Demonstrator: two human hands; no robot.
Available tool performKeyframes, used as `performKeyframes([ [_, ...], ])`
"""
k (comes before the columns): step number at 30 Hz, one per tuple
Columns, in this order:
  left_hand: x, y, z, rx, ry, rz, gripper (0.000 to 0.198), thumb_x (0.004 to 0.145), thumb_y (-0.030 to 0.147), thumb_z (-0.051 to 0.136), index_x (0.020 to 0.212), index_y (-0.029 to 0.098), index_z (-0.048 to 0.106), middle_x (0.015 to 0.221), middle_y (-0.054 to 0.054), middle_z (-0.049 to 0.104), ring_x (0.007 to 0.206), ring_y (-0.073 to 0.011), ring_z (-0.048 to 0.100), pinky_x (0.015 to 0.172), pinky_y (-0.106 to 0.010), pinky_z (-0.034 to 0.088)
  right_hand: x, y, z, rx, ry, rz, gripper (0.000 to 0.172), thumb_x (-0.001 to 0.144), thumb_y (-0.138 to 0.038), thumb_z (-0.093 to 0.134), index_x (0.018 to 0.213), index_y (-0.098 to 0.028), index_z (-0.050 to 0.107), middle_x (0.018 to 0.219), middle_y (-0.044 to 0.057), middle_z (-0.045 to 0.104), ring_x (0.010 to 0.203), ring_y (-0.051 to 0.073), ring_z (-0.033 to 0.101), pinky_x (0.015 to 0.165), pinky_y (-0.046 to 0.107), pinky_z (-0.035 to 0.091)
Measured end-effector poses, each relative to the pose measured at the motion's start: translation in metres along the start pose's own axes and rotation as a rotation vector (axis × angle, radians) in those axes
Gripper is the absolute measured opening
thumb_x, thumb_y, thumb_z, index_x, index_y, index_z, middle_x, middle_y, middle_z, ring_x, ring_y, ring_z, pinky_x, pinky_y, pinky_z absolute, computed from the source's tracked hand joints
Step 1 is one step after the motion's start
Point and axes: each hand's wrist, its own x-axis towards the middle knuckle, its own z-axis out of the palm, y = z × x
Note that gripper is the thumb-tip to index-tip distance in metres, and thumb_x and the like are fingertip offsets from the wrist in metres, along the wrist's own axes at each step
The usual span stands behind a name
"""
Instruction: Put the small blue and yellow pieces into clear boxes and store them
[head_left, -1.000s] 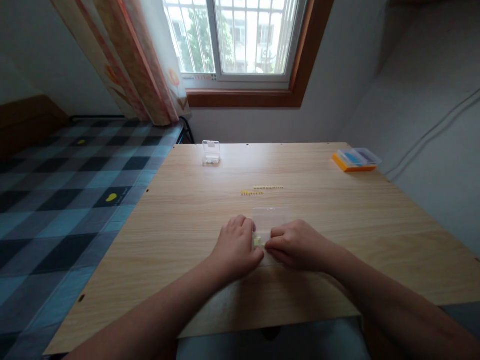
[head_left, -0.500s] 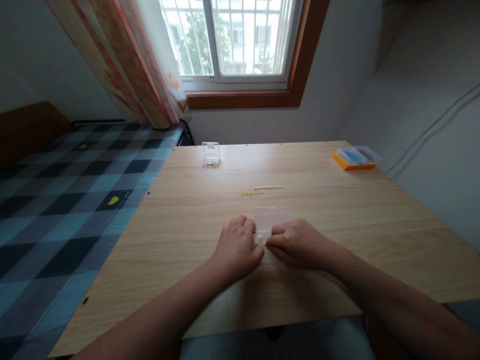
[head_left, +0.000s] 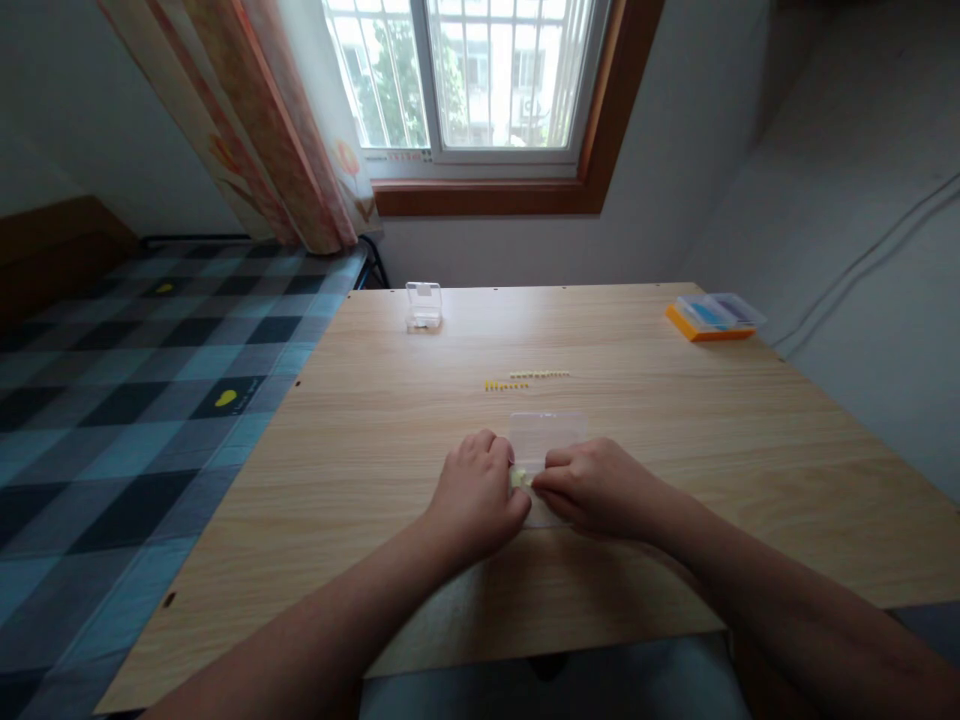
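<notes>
A small clear plastic box (head_left: pixel 549 430) lies on the table in front of me, its see-through lid tipped back. My left hand (head_left: pixel 480 492) is closed round the left side of the box, thumb at the near side and fingers at the far side. Small pale yellow pieces (head_left: pixel 518 478) show inside, next to my left thumb. My right hand (head_left: pixel 598 487) reaches in from the right with thumb and forefinger pinched on a tiny pale yellow piece, mostly hidden by the fingertips. The box's right part is covered by my right hand.
Beyond the box lie a row of small yellow pieces (head_left: pixel 505 386) and a row of paler pieces (head_left: pixel 540 374). An open clear case (head_left: pixel 424 308) stands at the table's back left. An orange box with a clear lid (head_left: pixel 712 318) sits back right. A checked bed (head_left: pixel 150 430) adjoins the left.
Both hands stay nearly in place on the box. The pale pieces inside look slightly shifted near the right fingertips. The whole view has moved very slightly.
</notes>
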Motion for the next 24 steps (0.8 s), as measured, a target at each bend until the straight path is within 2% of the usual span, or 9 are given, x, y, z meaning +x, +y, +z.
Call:
performKeyframes([
  [24, 0.0006, 0.0020, -0.0021, 0.022, -0.024, -0.007, 0.018, 0.083, 0.034, 0.055, 0.095, 0.020, 0.058, 0.111, -0.012, 0.061, 0.108, -0.0302, 0.055, 0.094, -0.042, 0.044, 0.0039, -0.0052, 0.0028, -0.042, 0.013, 0.060, 0.023, 0.094, -0.024, 0.057, 0.076, -0.020, 0.070, 0.074, 0.001, 0.068, 0.059, 0.011, 0.050, 0.058, 0.030, 0.021],
])
